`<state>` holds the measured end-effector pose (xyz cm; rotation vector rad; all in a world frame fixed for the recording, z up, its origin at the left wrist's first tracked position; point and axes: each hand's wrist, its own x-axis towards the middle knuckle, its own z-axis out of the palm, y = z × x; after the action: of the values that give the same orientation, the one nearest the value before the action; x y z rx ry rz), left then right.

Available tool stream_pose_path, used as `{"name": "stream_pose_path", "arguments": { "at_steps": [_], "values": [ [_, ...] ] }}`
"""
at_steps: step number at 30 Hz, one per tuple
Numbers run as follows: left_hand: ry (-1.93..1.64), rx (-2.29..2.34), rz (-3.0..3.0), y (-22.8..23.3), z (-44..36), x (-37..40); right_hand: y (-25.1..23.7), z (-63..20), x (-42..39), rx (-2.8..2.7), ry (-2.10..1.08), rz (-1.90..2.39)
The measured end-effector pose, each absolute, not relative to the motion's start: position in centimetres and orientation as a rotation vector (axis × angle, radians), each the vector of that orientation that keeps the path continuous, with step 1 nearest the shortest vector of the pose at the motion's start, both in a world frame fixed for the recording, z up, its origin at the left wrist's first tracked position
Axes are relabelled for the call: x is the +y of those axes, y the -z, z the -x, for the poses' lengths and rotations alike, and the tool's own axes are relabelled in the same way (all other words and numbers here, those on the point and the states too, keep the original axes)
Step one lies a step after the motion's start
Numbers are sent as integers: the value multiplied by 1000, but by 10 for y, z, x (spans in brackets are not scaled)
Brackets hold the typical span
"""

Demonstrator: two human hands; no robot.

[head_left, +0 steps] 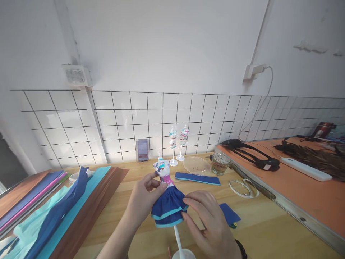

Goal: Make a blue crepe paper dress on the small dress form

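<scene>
A small white dress form with pink and turquoise smears stands tilted on a white pole. It wears a blue layered skirt with light-blue hems. My left hand is closed around the form's waist, the thumb across the front at the top of the skirt. On the other side, my right hand pinches the skirt's right edge between thumb and fingers. Part of the round white base shows at the bottom. Behind the form lies a folded blue strip with a light-blue edge.
Two more dress forms stand by the tiled wall, near a clear disc and a glass of liquid. Coloured sheets fill the left. Right are white rings, a blue piece and a raised orange surface holding headphones.
</scene>
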<state>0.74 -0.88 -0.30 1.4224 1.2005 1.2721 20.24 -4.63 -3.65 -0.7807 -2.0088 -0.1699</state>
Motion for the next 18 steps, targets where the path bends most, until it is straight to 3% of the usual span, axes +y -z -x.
{"name": "stream_pose_path", "arguments": {
  "at_steps": [7, 18],
  "values": [
    [-1272, 1253, -1436, 4, -12, -9, 35, -192, -38, -2024, 480, 752],
    [-1235, 1279, -1433, 6, -13, -8, 43, -193, -22, -1962, 473, 617]
  ]
}}
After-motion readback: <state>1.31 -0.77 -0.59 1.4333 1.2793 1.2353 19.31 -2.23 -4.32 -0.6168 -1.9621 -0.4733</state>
